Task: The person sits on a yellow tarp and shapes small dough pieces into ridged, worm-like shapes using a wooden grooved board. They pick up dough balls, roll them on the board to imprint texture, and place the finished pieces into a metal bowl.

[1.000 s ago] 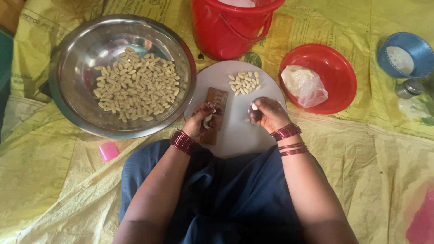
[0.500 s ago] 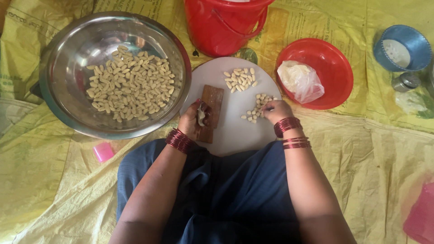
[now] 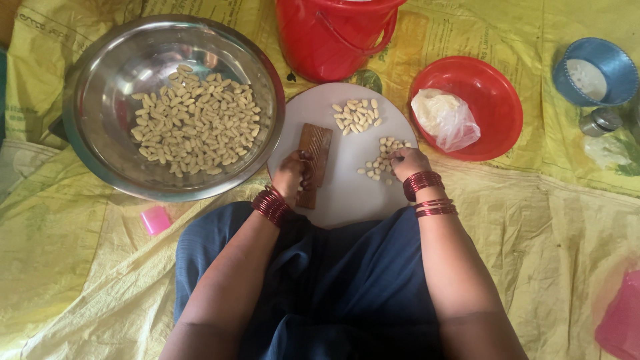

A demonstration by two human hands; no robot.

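Hands work on a round white board (image 3: 347, 193) that lies on the person's lap, over dark blue cloth. The left hand (image 3: 292, 175) is curled around the lower part of a small ridged wooden block (image 3: 315, 155), which lies flat on the left half of the board; the fingers press on it, and I cannot tell if something small is under them. The right hand (image 3: 408, 162) rests on the right half of the board, with its fingertips pinched together on a loose group of small pale dough pieces (image 3: 377, 163); whether it really grips one piece I cannot tell. A second, tighter heap of the same pieces (image 3: 358, 116) lies near the top edge of the board, apart from both hands. Both wrists carry red bangles (image 3: 423, 181). To the left, touching the board's edge, stands a large steel bowl (image 3: 100, 153) with many such pieces spread over its bottom. Behind the board stands a red bucket (image 3: 333, 40), and to the right a red plastic bowl (image 3: 497, 127) holds a clear bag with white dough (image 3: 444, 120). Farther right is a blue bowl (image 3: 610, 67) with something white in it. Everything stands on a yellow sheet (image 3: 80, 280), where also a small pink lid (image 3: 155, 220) lies near the left knee.
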